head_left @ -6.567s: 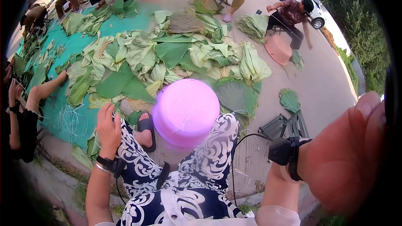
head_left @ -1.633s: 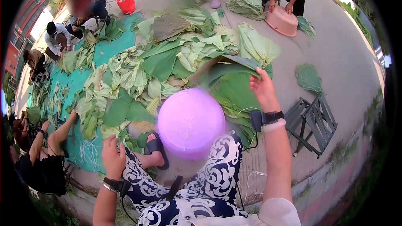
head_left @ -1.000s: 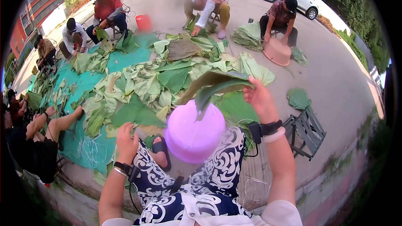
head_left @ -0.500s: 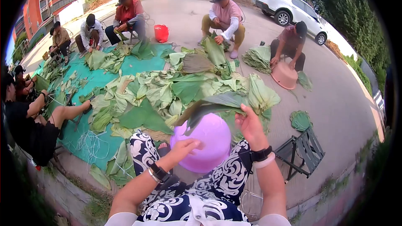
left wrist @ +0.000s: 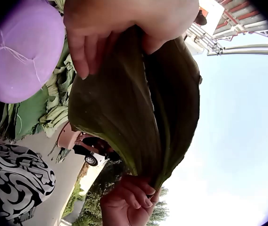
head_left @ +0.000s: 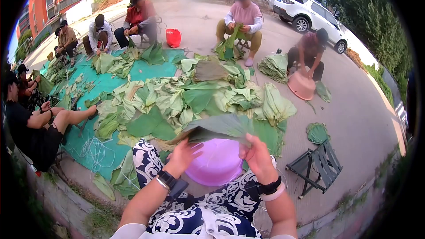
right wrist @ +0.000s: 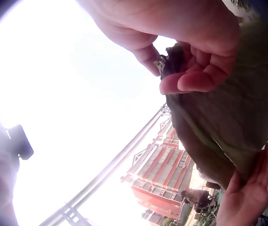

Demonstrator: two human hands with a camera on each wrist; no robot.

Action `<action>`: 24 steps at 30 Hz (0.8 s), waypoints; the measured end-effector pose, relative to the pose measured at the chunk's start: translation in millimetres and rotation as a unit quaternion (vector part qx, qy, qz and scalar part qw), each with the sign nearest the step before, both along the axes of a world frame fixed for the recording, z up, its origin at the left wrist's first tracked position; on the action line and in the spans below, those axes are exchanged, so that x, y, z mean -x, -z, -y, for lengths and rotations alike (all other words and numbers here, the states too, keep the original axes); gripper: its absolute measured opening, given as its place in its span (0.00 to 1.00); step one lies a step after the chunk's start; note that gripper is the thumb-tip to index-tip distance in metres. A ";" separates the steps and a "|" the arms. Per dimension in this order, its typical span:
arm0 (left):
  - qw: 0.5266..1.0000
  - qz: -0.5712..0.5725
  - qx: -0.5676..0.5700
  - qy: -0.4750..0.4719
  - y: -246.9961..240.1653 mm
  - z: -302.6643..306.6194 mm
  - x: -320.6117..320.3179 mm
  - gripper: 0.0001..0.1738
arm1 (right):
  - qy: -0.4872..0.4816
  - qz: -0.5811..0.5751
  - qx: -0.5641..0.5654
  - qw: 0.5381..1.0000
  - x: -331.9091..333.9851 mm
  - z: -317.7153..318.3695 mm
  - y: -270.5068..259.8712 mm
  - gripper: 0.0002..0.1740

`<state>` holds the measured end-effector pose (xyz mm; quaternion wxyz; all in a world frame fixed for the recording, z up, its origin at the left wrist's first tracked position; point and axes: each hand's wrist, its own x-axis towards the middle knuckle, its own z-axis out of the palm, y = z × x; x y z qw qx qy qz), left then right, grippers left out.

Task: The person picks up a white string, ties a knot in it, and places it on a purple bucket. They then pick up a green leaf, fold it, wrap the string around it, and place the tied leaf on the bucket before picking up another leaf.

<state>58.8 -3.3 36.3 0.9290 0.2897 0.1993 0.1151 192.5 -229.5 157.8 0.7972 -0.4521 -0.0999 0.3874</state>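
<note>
A large folded lotus leaf (head_left: 217, 128), dark green, spans my two hands above an upturned purple basin (head_left: 214, 168). My right hand (head_left: 260, 158) pinches its gathered right end between thumb and curled fingers, as the right wrist view shows. At the other end my left hand (head_left: 182, 157) has the leaf between thumb and fingers. From below, in the left wrist view, the leaf (left wrist: 115, 103) hangs in two layers along a fold. White string (left wrist: 18, 56) lies across the basin's bottom, which faces up. The leaf hides the basin's far side in the head view.
A broad heap of lotus leaves (head_left: 155, 102) covers the teal sheet (head_left: 152, 68) ahead. A folding stool (head_left: 316, 166) stands at right, a tied leaf bundle (head_left: 317, 132) beside it. Loose white string (head_left: 95, 150) lies left. Several seated people work around the heap; one has a pink basin (head_left: 302, 85).
My left hand has come up from beside the left knee to the leaf's left end. My right hand has brought the leaf from the right pile to above the purple basin.
</note>
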 end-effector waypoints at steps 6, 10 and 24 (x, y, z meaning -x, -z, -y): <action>0.998 0.013 0.043 -0.054 -0.8 -7.9 2.2 0.22 | 0.000 0.013 0.005 1.000 14.2 10.5 -2.3 0.12; 0.997 0.040 0.022 -0.062 -6.6 -17.2 7.6 0.21 | 0.007 0.016 0.013 1.000 16.1 14.9 1.4 0.12; 0.986 0.107 -0.039 -0.122 -56.4 -42.6 23.0 0.15 | 0.004 -0.050 -0.019 0.999 31.2 13.8 6.0 0.11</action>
